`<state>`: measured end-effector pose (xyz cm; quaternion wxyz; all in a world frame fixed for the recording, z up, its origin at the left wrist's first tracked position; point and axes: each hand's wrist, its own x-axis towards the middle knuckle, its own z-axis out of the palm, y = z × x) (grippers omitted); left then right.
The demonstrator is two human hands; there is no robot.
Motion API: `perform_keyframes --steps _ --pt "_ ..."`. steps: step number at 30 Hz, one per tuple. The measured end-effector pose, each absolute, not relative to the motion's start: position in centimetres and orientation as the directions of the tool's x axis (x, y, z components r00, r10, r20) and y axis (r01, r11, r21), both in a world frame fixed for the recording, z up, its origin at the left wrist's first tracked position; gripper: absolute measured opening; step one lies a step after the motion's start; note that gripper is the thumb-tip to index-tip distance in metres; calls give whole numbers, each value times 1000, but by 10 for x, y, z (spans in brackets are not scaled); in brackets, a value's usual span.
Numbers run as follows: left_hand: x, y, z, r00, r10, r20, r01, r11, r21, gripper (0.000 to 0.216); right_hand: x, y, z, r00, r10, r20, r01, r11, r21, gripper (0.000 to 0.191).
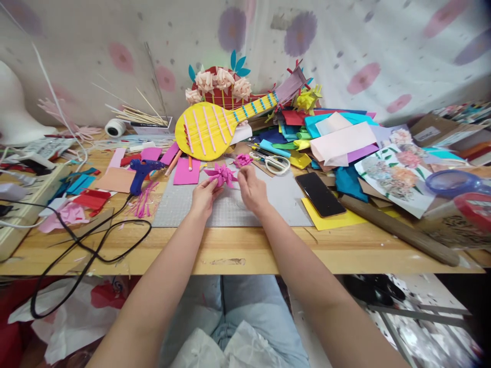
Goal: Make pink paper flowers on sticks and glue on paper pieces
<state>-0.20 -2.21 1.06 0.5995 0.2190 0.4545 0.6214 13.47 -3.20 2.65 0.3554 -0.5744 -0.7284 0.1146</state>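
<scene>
Above the middle of the mat (284, 207), my left hand (205, 197) grips the flower (223, 175) by its lower left side, thumb and fingers closed on it. The flower lies just ahead and to the right of this hand; its wider spread runs left to right, toward my right hand (251, 185). The left hand is nearer, being in contact. The right hand is just beside the right petals, fingers curled; I cannot tell whether they pinch anything. A second flower (243, 160) lies just beyond the right hand, partly hidden by it. Scissors (276, 163) lie to its right. The pink square (181, 175) and the glue gun (141, 174) lie to the left. The phone (320, 194) rests at the mat's right side. Forward, the yellow lute (201, 130) limits reach.
</scene>
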Motion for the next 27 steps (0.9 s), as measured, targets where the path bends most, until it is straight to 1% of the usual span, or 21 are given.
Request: perform_keyframes --steps 2,3,5,7,10,13,17,23,27 --pt "-3 -21 10 -191 949 -249 -548 108 830 7 126 -36 25 -280 903 325 783 410 -467 36" --pt "-3 -21 9 -190 954 -230 -551 91 830 8 123 -37 23 -346 895 283 795 440 -418 35" --pt "-5 -20 9 -159 968 -194 -558 74 826 10 120 -36 19 -378 902 210 829 431 -358 35" --pt "-8 -21 9 -77 982 -174 -563 102 820 15 121 -33 15 -331 929 167 865 369 -339 36" --pt "-12 -22 11 91 988 -122 -564 152 811 31 126 -30 13 -277 948 159 878 317 -359 37" --pt "-14 -23 13 157 986 -59 -570 139 810 38 129 -27 13 -271 947 172 855 319 -409 36" --pt "-14 -24 12 125 991 -37 -562 102 821 28 130 -25 13 -254 947 196 829 317 -460 34" --pt "-14 -23 10 61 996 -64 -555 87 827 8 130 -26 14 -287 935 207 803 353 -480 32" --pt "-13 -22 9 39 997 -72 -558 82 826 7 129 -26 12 -266 940 215 785 341 -517 30"
